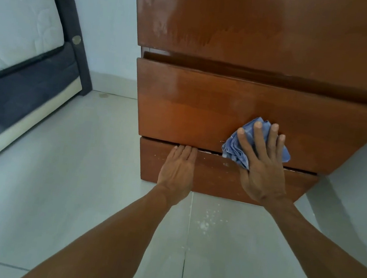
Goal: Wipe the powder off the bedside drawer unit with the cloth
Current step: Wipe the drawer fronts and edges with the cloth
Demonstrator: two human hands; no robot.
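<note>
Pressing the crumpled blue cloth flat against the bedside drawer unit, my right grip lies spread over it with the fingers straight and apart, not curled round it. The cloth sits at the bottom edge of the upper drawer front, over the gap above the lower drawer front. My left grip rests flat on the lower front, fingers straight and together, their tips at that gap; it holds nothing. Pale powder smears the left part of the unit's top, and white specks dot the floor just below my wrists. A bed stands to the left.
</note>
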